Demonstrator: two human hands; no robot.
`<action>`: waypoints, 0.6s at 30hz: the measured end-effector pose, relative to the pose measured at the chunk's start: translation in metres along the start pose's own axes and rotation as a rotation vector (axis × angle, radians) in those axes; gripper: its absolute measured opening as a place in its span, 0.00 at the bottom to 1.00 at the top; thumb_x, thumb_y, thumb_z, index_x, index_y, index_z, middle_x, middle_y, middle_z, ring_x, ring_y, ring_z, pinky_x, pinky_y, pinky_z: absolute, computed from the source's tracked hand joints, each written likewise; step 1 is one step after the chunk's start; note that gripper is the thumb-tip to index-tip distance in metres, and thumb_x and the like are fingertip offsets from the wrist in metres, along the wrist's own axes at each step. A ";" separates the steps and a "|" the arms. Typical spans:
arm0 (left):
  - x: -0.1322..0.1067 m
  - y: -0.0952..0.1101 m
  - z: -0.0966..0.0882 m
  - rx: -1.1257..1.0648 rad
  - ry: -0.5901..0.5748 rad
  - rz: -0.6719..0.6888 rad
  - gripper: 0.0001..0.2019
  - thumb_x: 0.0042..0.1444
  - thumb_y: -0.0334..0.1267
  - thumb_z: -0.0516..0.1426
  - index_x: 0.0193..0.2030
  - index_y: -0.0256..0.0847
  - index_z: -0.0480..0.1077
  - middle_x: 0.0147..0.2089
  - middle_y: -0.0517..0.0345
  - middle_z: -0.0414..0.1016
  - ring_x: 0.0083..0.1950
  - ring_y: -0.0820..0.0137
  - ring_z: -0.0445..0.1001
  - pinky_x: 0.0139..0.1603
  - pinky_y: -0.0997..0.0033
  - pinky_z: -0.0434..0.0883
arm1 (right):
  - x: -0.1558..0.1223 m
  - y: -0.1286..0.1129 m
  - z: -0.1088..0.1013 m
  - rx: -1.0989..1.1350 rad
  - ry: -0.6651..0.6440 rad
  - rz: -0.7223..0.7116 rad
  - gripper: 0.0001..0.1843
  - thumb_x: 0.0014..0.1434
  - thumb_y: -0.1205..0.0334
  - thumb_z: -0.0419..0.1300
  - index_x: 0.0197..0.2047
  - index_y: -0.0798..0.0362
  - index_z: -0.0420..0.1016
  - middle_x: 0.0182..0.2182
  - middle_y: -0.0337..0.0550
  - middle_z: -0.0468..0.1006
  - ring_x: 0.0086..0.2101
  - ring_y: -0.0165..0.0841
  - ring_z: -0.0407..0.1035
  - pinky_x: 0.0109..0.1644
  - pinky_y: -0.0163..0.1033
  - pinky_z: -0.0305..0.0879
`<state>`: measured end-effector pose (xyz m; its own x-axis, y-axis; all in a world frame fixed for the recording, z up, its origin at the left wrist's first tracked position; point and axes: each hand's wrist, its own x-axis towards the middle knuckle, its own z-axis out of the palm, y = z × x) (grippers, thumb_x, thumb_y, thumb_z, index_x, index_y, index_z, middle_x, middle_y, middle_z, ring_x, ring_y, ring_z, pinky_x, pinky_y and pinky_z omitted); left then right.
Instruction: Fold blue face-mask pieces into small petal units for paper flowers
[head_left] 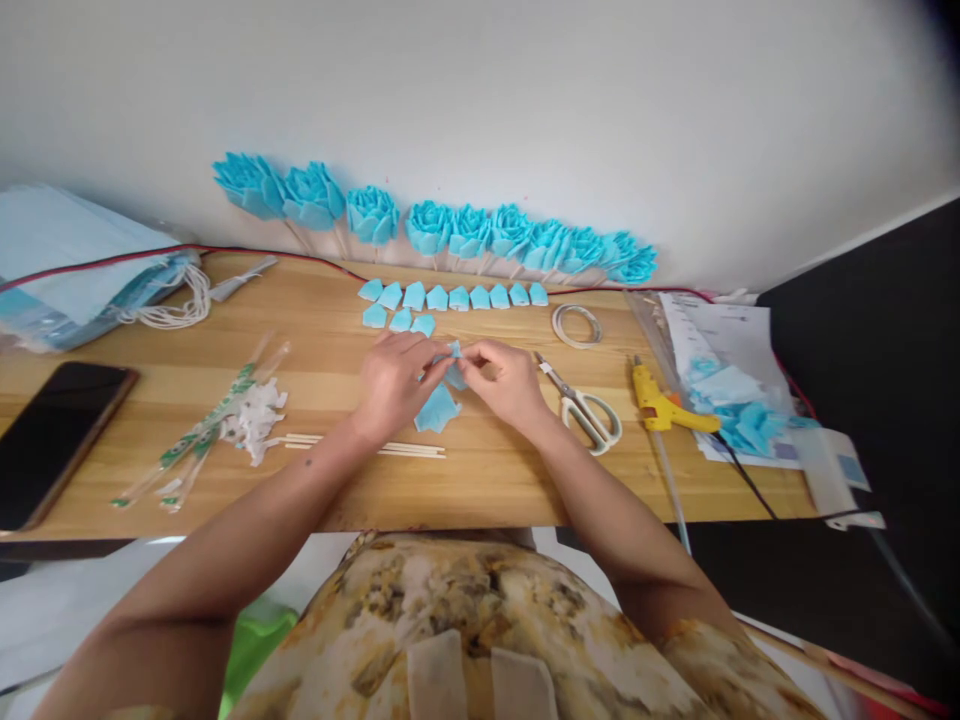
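Observation:
My left hand (396, 380) and my right hand (506, 382) meet over the middle of the table. Both are closed in a pinch on a small light-blue petal piece (454, 374), which my fingers partly cover. Just below them another light-blue piece (437, 410) lies on the wood. Beyond my hands, folded blue petals (458, 297) are laid out in a long row, with a shorter row of 3 petals (400, 319) in front of it. Close to my right hand rest scissors (589, 415) with white handles, their blades pointing toward my fingers.
Several blue flowers on sticks (469, 232) lean on the wall. At right are a tape roll (577, 326), a yellow glue gun (660, 402) and papers with blue scraps (742, 420). Thin sticks (412, 450), glue-stick wrappers (202, 440) and a phone (56, 435) lie at left.

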<state>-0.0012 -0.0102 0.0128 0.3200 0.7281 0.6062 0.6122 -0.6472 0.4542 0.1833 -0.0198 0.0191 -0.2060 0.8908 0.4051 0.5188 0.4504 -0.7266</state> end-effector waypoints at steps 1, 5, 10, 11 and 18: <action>0.000 0.000 0.000 0.000 0.002 0.008 0.10 0.65 0.40 0.58 0.38 0.39 0.79 0.29 0.55 0.78 0.33 0.65 0.74 0.38 0.64 0.64 | 0.000 0.001 0.001 -0.034 -0.001 -0.025 0.06 0.59 0.65 0.59 0.32 0.52 0.78 0.27 0.40 0.79 0.29 0.30 0.70 0.37 0.35 0.64; 0.001 0.000 0.000 -0.063 -0.012 -0.038 0.10 0.64 0.38 0.57 0.34 0.41 0.78 0.27 0.57 0.76 0.32 0.67 0.73 0.38 0.64 0.64 | 0.000 0.003 0.002 -0.115 -0.022 -0.069 0.07 0.60 0.65 0.58 0.32 0.51 0.77 0.27 0.41 0.78 0.30 0.32 0.70 0.39 0.37 0.64; 0.006 0.004 -0.003 -0.425 -0.001 -0.376 0.07 0.61 0.39 0.57 0.35 0.40 0.74 0.29 0.59 0.76 0.29 0.72 0.70 0.33 0.70 0.66 | 0.000 -0.003 -0.003 0.069 -0.024 0.062 0.07 0.59 0.61 0.59 0.34 0.52 0.77 0.27 0.39 0.77 0.29 0.30 0.69 0.38 0.35 0.65; 0.007 0.005 -0.004 -0.516 0.008 -0.442 0.08 0.61 0.41 0.57 0.37 0.39 0.73 0.31 0.58 0.76 0.30 0.72 0.71 0.33 0.71 0.67 | 0.000 -0.004 -0.004 0.110 -0.023 0.102 0.08 0.59 0.59 0.60 0.34 0.53 0.77 0.27 0.38 0.76 0.29 0.30 0.68 0.37 0.35 0.64; 0.011 0.002 -0.005 -0.858 -0.192 -0.600 0.17 0.57 0.50 0.61 0.43 0.38 0.76 0.41 0.53 0.80 0.41 0.68 0.75 0.43 0.69 0.72 | 0.001 0.000 -0.004 0.305 -0.040 0.214 0.10 0.57 0.55 0.62 0.32 0.53 0.76 0.25 0.36 0.71 0.27 0.28 0.63 0.35 0.34 0.62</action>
<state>0.0001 -0.0047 0.0234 0.2896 0.9558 0.0512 0.0166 -0.0585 0.9981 0.1859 -0.0189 0.0219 -0.1548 0.9656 0.2088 0.2841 0.2459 -0.9267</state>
